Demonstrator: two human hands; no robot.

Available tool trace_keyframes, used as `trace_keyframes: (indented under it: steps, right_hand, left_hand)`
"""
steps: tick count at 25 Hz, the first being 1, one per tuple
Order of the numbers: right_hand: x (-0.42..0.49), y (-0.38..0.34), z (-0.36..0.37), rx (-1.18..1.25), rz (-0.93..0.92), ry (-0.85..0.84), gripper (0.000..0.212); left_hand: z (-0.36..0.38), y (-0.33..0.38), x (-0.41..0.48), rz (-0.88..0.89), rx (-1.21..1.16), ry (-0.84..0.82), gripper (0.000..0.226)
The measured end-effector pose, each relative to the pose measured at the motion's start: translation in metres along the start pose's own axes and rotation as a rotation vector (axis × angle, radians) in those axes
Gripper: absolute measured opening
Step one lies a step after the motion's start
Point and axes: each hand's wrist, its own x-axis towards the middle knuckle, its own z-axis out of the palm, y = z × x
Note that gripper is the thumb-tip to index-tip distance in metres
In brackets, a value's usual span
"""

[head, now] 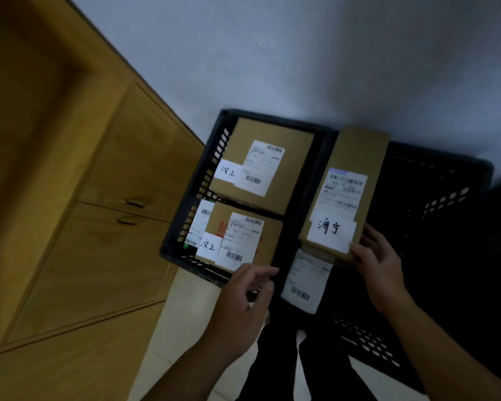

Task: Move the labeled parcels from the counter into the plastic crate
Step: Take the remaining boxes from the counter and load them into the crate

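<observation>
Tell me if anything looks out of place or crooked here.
The long parcel, gripped at its near end by the right hand, hangs askew over the rim of the right crate, not yet flat inside like the boxes in the left crate.

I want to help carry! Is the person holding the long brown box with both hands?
No, only the right hand grips the long brown box; the left hand is not touching it.

Dim, flat indoor light; the far wall (301,53) is brightest, a cool grey. The right crate (446,198) sinks into near-black shadow. The cabinet (70,198) at left smears with blur and bends from wide-angle distortion. Fine print on the right parcel (356,151) is unreadably soft.
</observation>
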Motion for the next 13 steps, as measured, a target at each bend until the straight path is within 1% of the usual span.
trace_keyframes:
  steps: [6, 13]
  right_hand:
    - [0.036, 0.031, -0.001, 0.023, -0.007, 0.054, 0.055]
    - [0.056, 0.058, -0.01, -0.013, -0.001, 0.059, 0.055]
  left_hand:
    - [0.023, -0.015, 0.05, 0.025, 0.033, -0.075, 0.022]
    - [0.046, -0.047, 0.06, -0.034, -0.014, -0.169, 0.023]
